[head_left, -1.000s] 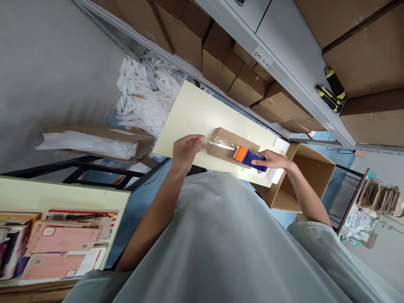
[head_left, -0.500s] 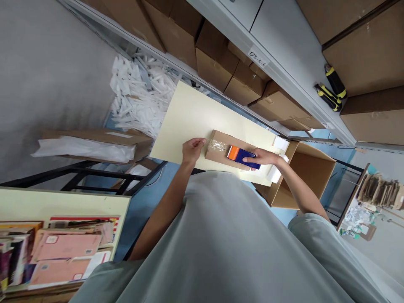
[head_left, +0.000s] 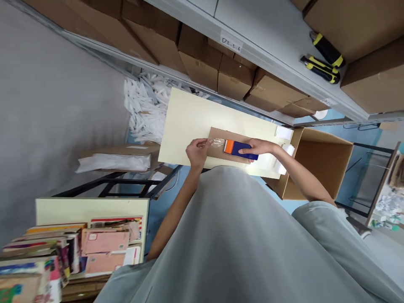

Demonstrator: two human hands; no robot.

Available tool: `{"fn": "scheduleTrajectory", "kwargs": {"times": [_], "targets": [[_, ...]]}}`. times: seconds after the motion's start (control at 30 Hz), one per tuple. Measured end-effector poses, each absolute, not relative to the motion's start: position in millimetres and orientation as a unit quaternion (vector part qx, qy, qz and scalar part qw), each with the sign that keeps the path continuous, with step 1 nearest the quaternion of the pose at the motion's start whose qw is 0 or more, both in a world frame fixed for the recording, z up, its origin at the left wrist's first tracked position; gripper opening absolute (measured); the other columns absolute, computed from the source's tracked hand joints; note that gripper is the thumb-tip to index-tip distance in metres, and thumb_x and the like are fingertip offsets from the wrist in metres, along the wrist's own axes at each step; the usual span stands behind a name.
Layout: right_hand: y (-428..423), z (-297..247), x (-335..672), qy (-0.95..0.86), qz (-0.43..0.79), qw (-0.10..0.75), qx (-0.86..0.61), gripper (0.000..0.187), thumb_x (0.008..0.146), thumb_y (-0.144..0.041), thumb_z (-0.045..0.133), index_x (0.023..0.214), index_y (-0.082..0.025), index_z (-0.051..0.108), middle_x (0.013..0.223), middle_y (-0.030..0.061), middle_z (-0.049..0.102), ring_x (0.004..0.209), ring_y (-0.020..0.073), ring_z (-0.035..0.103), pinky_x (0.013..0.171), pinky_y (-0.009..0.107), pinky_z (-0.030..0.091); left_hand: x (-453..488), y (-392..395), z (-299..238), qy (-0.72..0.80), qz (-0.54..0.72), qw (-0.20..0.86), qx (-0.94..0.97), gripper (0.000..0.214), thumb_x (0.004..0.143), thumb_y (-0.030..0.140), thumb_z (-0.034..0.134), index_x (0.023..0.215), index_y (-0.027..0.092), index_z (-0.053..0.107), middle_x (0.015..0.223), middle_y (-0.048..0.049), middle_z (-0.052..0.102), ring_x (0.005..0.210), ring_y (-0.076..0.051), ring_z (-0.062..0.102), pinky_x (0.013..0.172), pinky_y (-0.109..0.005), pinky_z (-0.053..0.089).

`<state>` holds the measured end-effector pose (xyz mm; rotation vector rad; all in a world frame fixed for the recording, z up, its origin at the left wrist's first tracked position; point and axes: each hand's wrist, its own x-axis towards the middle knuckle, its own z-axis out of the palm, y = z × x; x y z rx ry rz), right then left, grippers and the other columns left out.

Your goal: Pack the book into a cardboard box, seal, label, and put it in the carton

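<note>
A small brown cardboard box [head_left: 221,155] lies on the cream tabletop [head_left: 189,113] in front of me. My right hand [head_left: 257,147] is wrapped round a blue tape dispenser [head_left: 241,150] with an orange front, held over the box. Its toothed edge faces left. A short shiny stretch of clear tape [head_left: 217,143] shows between that edge and the fingers of my left hand [head_left: 198,151]. Those fingers are pinched together at the tape's left end, over the box's left edge. Whether the tape is stuck to the cardboard there, I cannot tell.
A large open carton [head_left: 322,164] stands at the table's right end, near white paper pieces [head_left: 284,132]. Boxes fill the shelf [head_left: 233,42] beyond, with two utility knives [head_left: 322,69] on it. White scraps [head_left: 145,109] are heaped to the left. Envelopes [head_left: 107,242] lie at lower left.
My left hand has moved right, from beside the box to the tape's end over it. The dispenser stays in my right hand above the box. The camera view has turned slightly.
</note>
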<state>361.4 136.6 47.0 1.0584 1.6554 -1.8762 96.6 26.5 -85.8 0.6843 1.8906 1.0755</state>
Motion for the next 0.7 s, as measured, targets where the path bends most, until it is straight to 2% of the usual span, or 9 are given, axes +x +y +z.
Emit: {"fn": "scheduleTrajectory", "kwargs": {"times": [0.23,0.4,0.57,0.7], "targets": [[132.5,50.0,374.6,0.573,-0.687,0.216,0.391,0.067,0.083,-0.083,0.086,0.087,-0.017,0.077,0.071,0.0061,0.081,0.073,0.0219,0.079,0.074,0.032,0.064,102.5,32.3,-88.8,0.783,0.406,0.393,0.26,0.02,0.081,0.033,0.088,0.091,0.016,0.081,0.087,-0.0036,0.077,0.077,-0.016,0.068,0.075,-0.027,0.055],[120.3,58.9,464.8,0.573,-0.65,0.209,0.453,0.066,0.079,-0.081,0.091,0.09,-0.017,0.082,0.077,0.008,0.083,0.08,0.028,0.082,0.079,0.038,0.065,106.4,33.4,-90.7,0.795,0.4,0.371,0.264,0.015,0.081,0.027,0.086,0.09,0.016,0.079,0.088,-0.0031,0.077,0.079,-0.016,0.068,0.075,-0.027,0.055],[104.7,61.4,560.2,0.587,-0.624,0.18,0.483,0.067,0.077,-0.086,0.088,0.079,-0.019,0.08,0.077,0.0065,0.083,0.073,0.023,0.08,0.07,0.033,0.062,112.1,36.0,-88.7,0.8,0.403,0.362,0.258,0.012,0.083,0.02,0.088,0.086,0.016,0.077,0.085,0.0003,0.075,0.083,-0.015,0.068,0.082,-0.027,0.057],[104.1,46.1,582.5,0.609,-0.613,0.21,0.456,0.07,0.083,-0.088,0.081,0.086,-0.018,0.082,0.085,0.0069,0.084,0.078,0.023,0.08,0.073,0.033,0.062,117.9,38.3,-86.0,0.798,0.406,0.367,0.253,0.011,0.088,0.013,0.087,0.09,0.012,0.077,0.08,0.0052,0.072,0.081,-0.01,0.062,0.086,-0.026,0.055]]}}
